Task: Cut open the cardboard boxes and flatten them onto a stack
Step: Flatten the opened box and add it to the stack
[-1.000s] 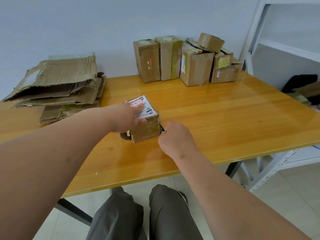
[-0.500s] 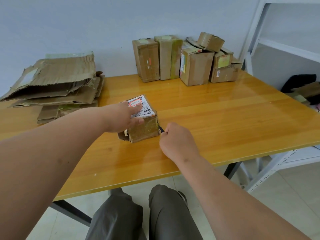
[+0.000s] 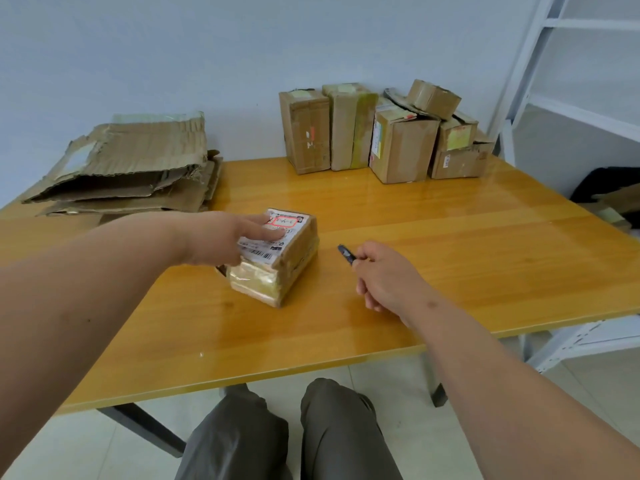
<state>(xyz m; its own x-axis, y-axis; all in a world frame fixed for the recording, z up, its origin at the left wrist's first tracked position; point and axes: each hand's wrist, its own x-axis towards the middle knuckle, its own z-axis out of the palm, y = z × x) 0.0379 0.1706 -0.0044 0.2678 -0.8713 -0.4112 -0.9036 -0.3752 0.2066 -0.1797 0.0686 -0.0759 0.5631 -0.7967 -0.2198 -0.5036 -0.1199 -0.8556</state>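
Observation:
A small taped cardboard box (image 3: pixel 291 261) with a white shipping label on top sits mid-table, one corner turned toward me. My left hand (image 3: pixel 221 237) rests on its top and left side, fingers on the label. My right hand (image 3: pixel 384 275) hovers to the right of the box, apart from it, closed around a small dark cutter (image 3: pixel 345 252) whose tip points at the box. A stack of flattened cardboard (image 3: pixel 128 168) lies at the far left of the table.
Several sealed cardboard boxes (image 3: pixel 381 133) stand in a group against the wall at the back. A white metal shelf (image 3: pixel 571 98) rises at the right. The wooden table's front edge (image 3: pixel 277 372) runs above my knees.
The box has been turned so a corner faces me. My right hand, with the cutter, has pulled away from the box's right side to the right.

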